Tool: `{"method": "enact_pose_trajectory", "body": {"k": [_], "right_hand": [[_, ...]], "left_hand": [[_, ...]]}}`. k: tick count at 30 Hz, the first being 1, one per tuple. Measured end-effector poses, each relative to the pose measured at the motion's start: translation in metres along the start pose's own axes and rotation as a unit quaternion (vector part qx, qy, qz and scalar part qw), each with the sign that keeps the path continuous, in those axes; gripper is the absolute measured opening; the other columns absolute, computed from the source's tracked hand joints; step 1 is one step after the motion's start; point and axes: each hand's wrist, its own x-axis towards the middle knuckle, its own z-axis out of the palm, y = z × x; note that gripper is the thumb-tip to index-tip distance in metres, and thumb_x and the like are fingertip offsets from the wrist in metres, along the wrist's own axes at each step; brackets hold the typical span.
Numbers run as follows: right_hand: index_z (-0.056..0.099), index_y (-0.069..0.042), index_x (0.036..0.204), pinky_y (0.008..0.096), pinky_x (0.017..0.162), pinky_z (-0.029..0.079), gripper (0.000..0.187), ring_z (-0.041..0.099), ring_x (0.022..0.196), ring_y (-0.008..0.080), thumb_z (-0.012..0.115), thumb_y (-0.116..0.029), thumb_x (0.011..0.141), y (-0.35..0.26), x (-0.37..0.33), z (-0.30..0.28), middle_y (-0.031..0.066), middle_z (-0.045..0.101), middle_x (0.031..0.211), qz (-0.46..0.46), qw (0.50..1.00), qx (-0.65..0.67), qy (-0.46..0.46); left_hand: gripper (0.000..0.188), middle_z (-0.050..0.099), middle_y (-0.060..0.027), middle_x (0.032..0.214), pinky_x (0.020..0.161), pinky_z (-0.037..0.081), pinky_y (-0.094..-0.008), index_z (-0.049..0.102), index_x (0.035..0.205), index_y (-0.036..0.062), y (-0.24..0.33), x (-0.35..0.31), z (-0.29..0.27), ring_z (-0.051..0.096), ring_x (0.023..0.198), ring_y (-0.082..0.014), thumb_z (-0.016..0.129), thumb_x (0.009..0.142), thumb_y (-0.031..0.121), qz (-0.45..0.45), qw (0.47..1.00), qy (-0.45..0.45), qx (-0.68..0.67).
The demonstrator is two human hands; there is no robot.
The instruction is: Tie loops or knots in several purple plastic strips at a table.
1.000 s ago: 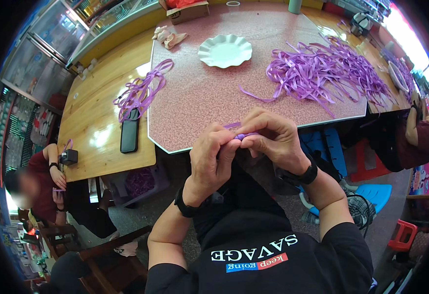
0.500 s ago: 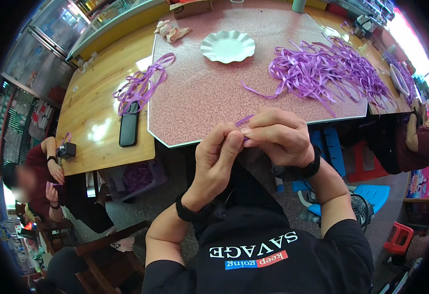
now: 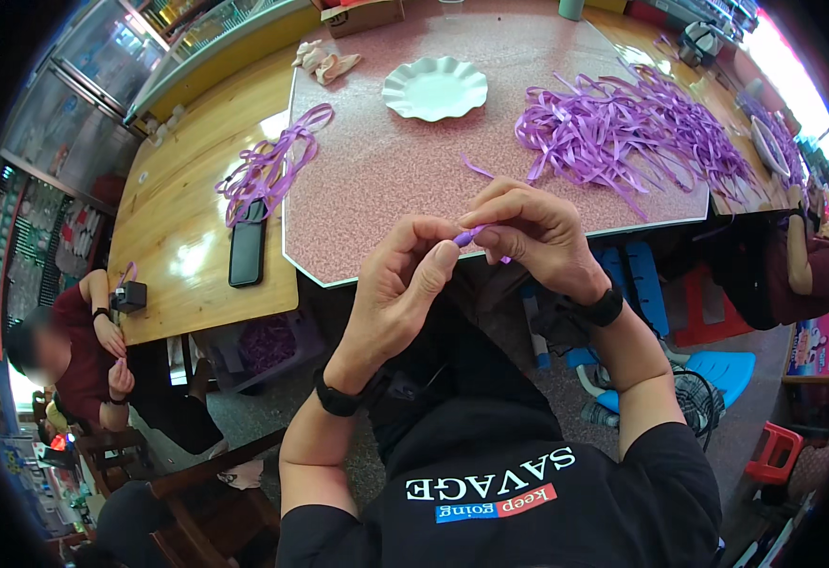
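A short purple ribbon is stretched between my two hands, just in front of the table's near edge. My left hand pinches one end of it between thumb and index finger. The other part is gripped by the bent fingers of my right hand, and a bit of purple shows below those fingers. A fuller purple lump, perhaps a fold or knot, sits by the left fingertips; its exact form is too small to tell. Beyond my right hand lies a big tangled heap of purple ribbons.
A white scalloped plate stands on the pink-speckled tabletop. To the left, a looped purple bundle touches a black phone. Pale gloves lie farther back. Two people sit at either side; a blue stool is at right.
Both hands have risen slightly and drawn apart a little, so more of the purple piece shows between the fingertips. At left, the other person's hands have come closer together.
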Motion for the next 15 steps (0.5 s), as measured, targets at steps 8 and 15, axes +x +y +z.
{"method": "enact_pose_trajectory", "body": {"k": [8, 15], "right_hand": [[0.068, 0.000, 0.105, 0.0209, 0.070, 0.050, 0.014, 0.062, 0.086, 0.0090, 0.066, 0.000, 0.091, 0.005, 0.002, -0.008, 0.0069, 0.064, 0.104, 0.067, 0.998, -0.003, -0.010], [0.069, 0.001, 0.109, 0.0222, 0.082, 0.048, 0.016, 0.060, 0.094, 0.0087, 0.064, -0.006, 0.095, 0.012, 0.014, -0.038, 0.0031, 0.066, 0.102, 0.085, 0.983, -0.151, 0.059]], "left_hand": [[0.016, 0.057, 0.0019, 0.087, 0.069, 0.042, -0.0186, 0.058, 0.112, 0.0008, 0.013, 0.009, -0.013, 0.052, 0.078, -0.0035, 0.058, 0.100, 0.011, -0.029, 0.998, 0.011, 0.047], [0.016, 0.063, -0.0021, 0.082, 0.069, 0.047, -0.0215, 0.061, 0.103, -0.0012, 0.041, 0.077, -0.095, 0.058, 0.074, -0.0077, 0.060, 0.097, 0.014, 0.080, 0.971, 0.125, 0.185]]}}
